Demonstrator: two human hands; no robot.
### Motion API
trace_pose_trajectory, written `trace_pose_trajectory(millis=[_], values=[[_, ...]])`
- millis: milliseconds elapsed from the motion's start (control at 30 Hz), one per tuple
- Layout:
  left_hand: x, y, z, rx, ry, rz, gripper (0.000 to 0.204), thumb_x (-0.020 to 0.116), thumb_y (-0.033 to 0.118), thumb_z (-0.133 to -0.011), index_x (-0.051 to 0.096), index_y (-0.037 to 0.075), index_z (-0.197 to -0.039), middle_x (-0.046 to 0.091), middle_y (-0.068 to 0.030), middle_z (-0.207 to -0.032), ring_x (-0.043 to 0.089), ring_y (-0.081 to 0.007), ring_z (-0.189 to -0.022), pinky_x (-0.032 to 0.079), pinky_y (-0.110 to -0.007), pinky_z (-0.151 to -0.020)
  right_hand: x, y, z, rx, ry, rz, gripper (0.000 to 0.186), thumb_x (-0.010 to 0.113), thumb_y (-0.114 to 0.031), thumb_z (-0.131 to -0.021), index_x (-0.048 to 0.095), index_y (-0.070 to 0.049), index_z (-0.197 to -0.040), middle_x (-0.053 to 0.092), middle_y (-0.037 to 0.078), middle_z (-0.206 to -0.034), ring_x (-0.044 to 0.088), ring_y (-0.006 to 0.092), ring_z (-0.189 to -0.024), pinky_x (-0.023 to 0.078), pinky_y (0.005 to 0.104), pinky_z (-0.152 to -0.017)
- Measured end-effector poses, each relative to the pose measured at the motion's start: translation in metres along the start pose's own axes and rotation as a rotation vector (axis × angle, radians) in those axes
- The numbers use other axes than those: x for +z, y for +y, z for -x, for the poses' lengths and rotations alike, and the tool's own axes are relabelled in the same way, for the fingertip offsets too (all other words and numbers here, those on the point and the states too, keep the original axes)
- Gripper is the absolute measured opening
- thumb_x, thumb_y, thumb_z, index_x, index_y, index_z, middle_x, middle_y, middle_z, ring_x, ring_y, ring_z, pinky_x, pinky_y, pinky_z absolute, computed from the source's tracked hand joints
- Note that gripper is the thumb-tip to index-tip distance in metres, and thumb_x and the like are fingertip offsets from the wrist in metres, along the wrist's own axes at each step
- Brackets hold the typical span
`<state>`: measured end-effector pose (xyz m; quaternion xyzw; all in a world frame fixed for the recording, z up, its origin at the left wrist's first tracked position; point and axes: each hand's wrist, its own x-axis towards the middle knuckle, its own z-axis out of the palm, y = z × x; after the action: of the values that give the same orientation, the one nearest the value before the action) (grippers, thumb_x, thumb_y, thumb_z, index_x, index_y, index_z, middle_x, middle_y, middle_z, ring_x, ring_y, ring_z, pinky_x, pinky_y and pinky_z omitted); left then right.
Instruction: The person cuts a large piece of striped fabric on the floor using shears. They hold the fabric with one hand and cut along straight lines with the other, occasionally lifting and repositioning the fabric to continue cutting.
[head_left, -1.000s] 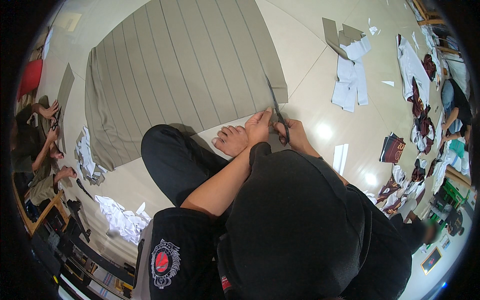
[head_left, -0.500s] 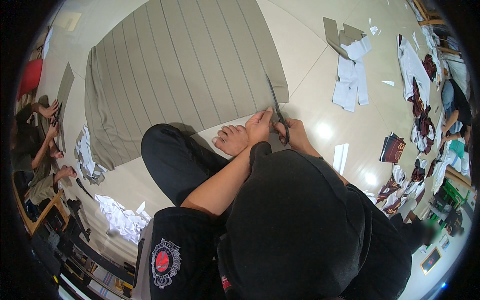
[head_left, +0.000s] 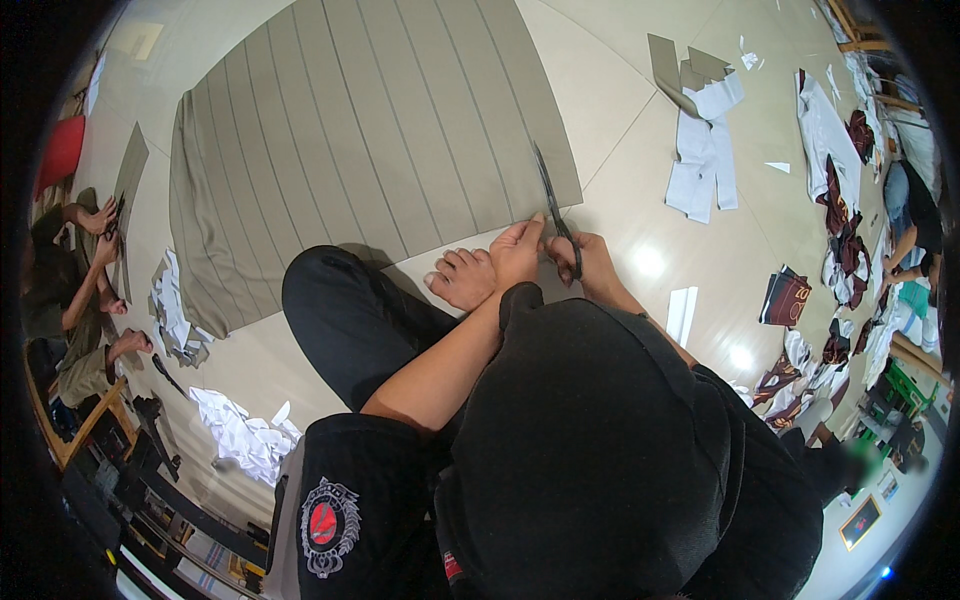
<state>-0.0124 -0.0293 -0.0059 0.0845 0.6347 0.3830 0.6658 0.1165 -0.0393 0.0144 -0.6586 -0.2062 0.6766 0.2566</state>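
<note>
One floor [head_left: 610,140] on my remote feed bears a striped cloth [head_left: 350,130]; scissors [head_left: 560,222] reach onto its right side from the near edge. The left hand [head_left: 518,248] seems to pinch that edge; the right hand [head_left: 594,265] grips the scissors. I judge cutting in hand, the next snip calling for taut cloth.

In the grip, the scissors [head_left: 552,205] are dark grey to black; ahead and left of it, the cloth [head_left: 350,130] is khaki-grey with thin dark parallel stripes. Right of the grip, the scraps [head_left: 697,160] are bluish white and taupe; farther right, the garments [head_left: 840,240] mix maroon and white. Under it, the floor [head_left: 620,290] is glossy cream.
</note>
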Motion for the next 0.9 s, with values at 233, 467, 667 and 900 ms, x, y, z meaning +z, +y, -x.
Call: trace_pose_trajectory(millis=[233,467,667,900], values=[[-0.005,-0.004,-0.001,0.012,-0.053,0.027,0.025,0.071,0.023,-0.095,0.073,0.000,-0.086,0.058,0.0035,-0.068,0.046,-0.0055,-0.061,0.033,-0.022,-0.056,0.001,-0.007,-0.009,-0.026,-0.017,-0.015,0.033,0.074,-0.029,-0.088,0.062,-0.002,-0.075,0.054,0.001,-0.060,0.050,0.0110,-0.047,0.035,0.0270,-0.042],[-0.007,-0.001,0.000,-0.023,-0.047,0.012,0.023,0.068,0.024,-0.096,0.074,0.003,-0.089,0.055,0.0046,-0.066,0.045,-0.0048,-0.058,0.031,-0.022,-0.054,0.004,-0.014,-0.011,-0.020,-0.022,-0.021,0.033,0.075,-0.029,-0.089,0.062,-0.001,-0.077,0.054,0.001,-0.061,0.050,0.0102,-0.048,0.035,0.0263,-0.042],[-0.008,-0.002,-0.001,-0.024,-0.053,0.037,0.022,0.067,0.025,-0.096,0.074,0.004,-0.088,0.055,0.0045,-0.065,0.045,-0.0048,-0.057,0.031,-0.023,-0.052,0.003,-0.012,-0.014,-0.019,-0.039,-0.035,0.031,0.075,-0.028,-0.089,0.064,-0.001,-0.080,0.055,0.000,-0.061,0.050,0.0091,-0.048,0.035,0.0252,-0.042],[-0.007,0.001,0.001,-0.036,-0.040,0.014,0.024,0.067,0.026,-0.095,0.073,0.006,-0.086,0.054,0.0051,-0.064,0.043,-0.0052,-0.054,0.030,-0.024,-0.049,0.004,-0.010,-0.015,0.000,-0.007,-0.025,0.031,0.077,-0.029,-0.088,0.064,-0.002,-0.081,0.055,0.000,-0.062,0.050,0.0082,-0.047,0.035,0.0248,-0.041]])
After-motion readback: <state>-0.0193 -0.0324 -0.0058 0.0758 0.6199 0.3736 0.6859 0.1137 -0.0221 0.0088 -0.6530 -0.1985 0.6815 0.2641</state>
